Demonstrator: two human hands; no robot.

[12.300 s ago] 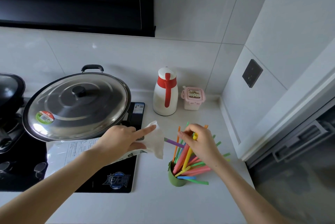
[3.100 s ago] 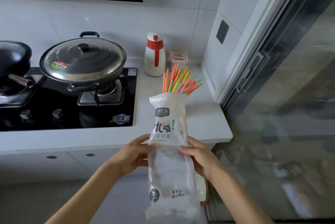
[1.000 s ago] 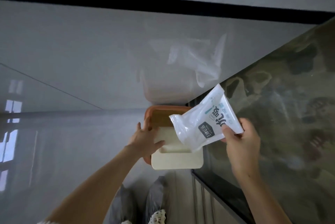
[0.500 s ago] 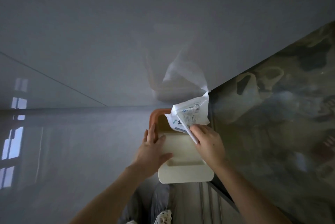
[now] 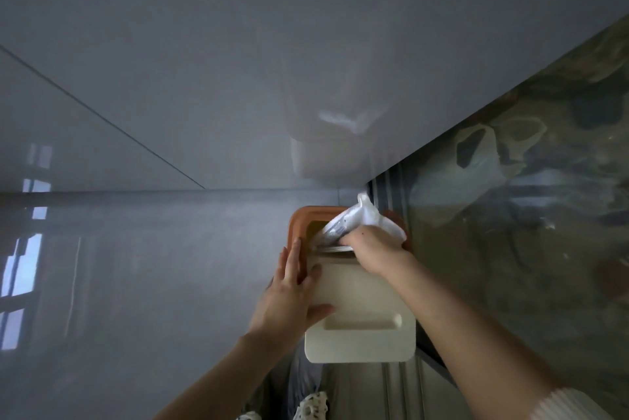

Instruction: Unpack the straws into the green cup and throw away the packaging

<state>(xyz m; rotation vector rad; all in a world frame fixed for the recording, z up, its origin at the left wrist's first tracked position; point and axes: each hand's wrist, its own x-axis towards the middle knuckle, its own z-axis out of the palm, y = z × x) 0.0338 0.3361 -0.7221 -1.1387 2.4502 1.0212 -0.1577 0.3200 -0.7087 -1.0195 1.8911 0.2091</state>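
I look straight down at a small bin with an orange rim and a cream sliding lid on the floor. My left hand lies flat on the lid's left side, with the lid slid back and the far part of the bin uncovered. My right hand grips the crumpled white straw packaging and presses it down into that opening; part of the bag still sticks up above the rim. The green cup and the straws are out of view.
Glossy grey cabinet fronts fill the upper and left of the view. A glass sliding door and its floor track run along the right of the bin. My feet show at the bottom edge.
My right hand has pushed the packaging further down into the bin, and the bag is more crumpled. My left hand stays on the lid.
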